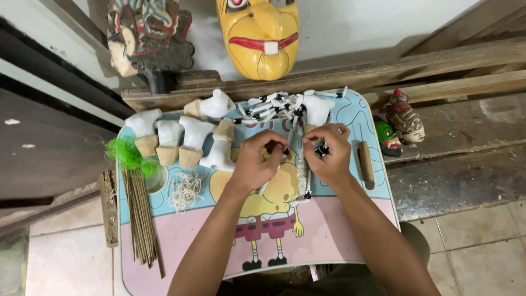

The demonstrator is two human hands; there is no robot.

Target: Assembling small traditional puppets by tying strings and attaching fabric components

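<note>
**Small work in the middle of the counter**

My left hand (256,159) and my right hand (329,151) are close together over the counter (181,235); both are curled tight, pinching a puppet piece (301,164) between them; I hold it near me, I think, so I can see the tiny part I am working on.

The puppet piece is long and thin; it is white with black bits; it runs down from my fingers and its low end rests on the counter; the top is hidden under my fingers, so I cannot tell what is there.

Behind my hands lies a heap of arms (274,104), thin white sticks with black ends; they are all in one pile, maybe so I can grab one fast. To my left stand white bodies (192,137) with tan bottoms, set in a row; one more body (316,108) sits just past my right hand.

On the far left are long sticks (139,214) lying side by side, some green fluff (129,154) above them, and a little nest of pale string (185,189) near by. A wooden handle (366,161) lies just right of my right hand, not touching it.

Up by the wall hangs a big yellow mask (260,35) and a dark mask (145,38); two small heads (402,123) rest on the wooden bench to the right.
</note>
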